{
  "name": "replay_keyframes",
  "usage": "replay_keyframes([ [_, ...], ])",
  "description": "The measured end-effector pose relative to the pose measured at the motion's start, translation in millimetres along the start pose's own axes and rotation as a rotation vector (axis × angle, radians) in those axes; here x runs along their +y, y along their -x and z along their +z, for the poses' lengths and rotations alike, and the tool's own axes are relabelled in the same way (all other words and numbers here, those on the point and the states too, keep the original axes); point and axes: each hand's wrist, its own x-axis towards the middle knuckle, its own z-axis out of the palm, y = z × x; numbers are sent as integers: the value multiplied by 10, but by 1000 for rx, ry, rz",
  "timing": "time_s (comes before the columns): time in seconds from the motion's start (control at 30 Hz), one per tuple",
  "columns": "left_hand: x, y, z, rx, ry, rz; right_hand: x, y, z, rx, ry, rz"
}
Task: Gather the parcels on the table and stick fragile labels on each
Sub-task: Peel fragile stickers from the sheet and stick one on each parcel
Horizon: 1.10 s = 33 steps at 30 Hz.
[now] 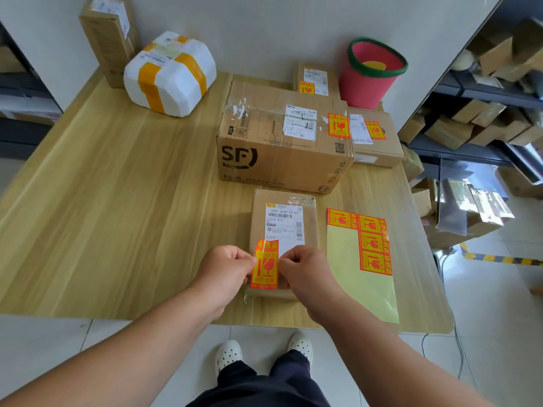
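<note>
The fragile label [264,265] could crease or land crooked if one side touches the flat parcel [283,230] first. Left hand [227,267] and right hand [304,268], knuckles up, each hold a pinching grip on a label edge, above the parcel's near end on the worktop [117,201].

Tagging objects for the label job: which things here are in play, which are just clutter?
In play: fragile label in left hand and right hand; small parcel; sticker sheet; SF box; white parcel; tall box.
Clutter: red bin; shelf boxes.
</note>
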Motion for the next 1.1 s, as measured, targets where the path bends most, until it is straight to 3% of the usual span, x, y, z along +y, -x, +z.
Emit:
replay_keyframes([
  [0.77, -91, -149, 23, 68, -183, 33, 10, -95, 53, 33, 162, -46],
  [1.1, 18, -81, -16, 188, -652, 110, 73, -76, 23, 125, 458, -203],
])
